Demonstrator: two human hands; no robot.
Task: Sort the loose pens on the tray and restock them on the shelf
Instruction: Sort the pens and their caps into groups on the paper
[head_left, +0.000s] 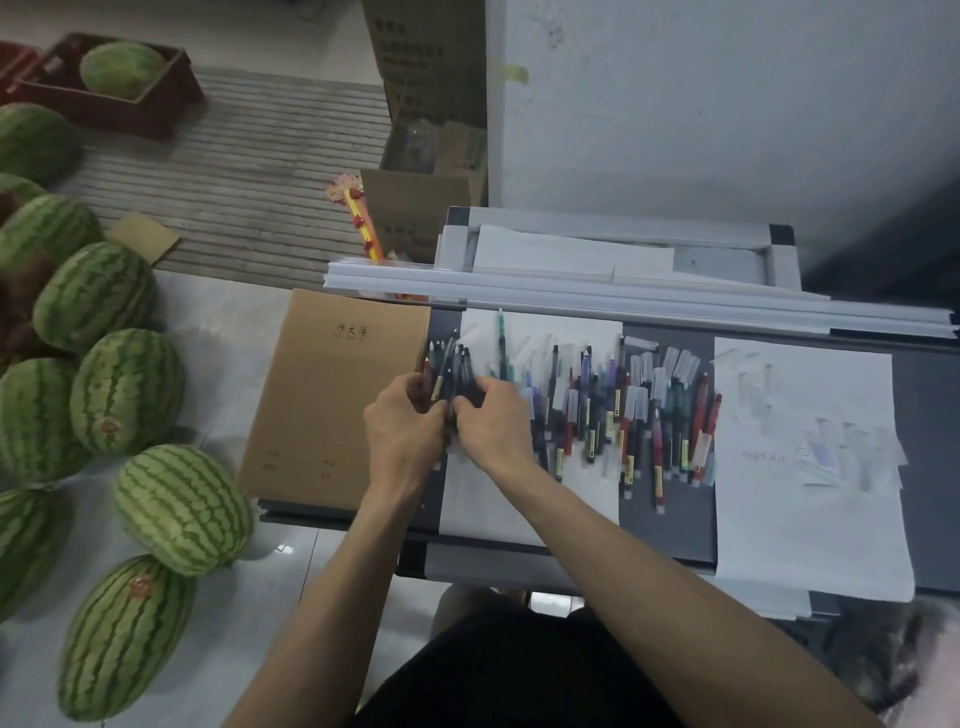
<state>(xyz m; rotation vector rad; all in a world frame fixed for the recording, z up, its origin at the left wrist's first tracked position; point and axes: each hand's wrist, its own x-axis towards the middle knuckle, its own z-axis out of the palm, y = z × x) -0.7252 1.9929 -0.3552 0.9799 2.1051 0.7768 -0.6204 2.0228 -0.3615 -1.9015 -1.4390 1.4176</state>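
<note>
The watermelons are light green with dark green wavy stripes. The notebook is plain brown. The pens are black, red, purple and green, several with yellow labels. White paper covers the dark grey surface. The crate is dark red.

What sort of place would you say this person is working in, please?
Probably a small shop's stockroom: watermelons piled on the floor, cardboard boxes stacked by the wall, and loose pens spread on a tray.
</note>
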